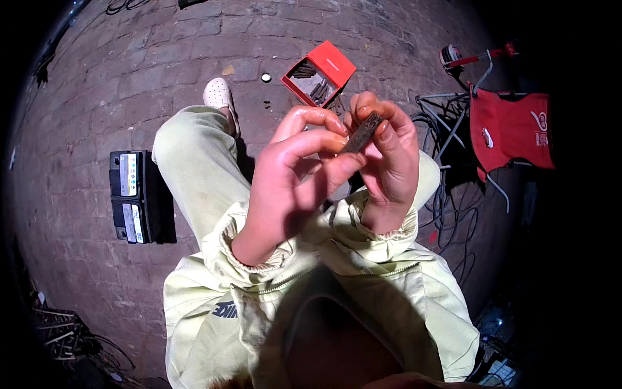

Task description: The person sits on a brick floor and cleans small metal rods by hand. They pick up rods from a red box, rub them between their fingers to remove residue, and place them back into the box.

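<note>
Left hand [288, 178] pinches the lower end of a dark bar [363, 132] mid-frame; right hand [392, 159] pinches its upper end. Red box [334, 63], upper centre, holds dark pieces [319, 90].

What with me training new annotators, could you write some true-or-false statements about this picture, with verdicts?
1. The left hand and the right hand both touch a dark bar. True.
2. The red box is shut. False: the red box is open, with dark pieces inside.
3. The battery is at the picture's right. False: the black battery is at the left.
4. A red fabric seat is at the right. True.
5. The visible shoe is black. False: the shoe is pale.
</note>
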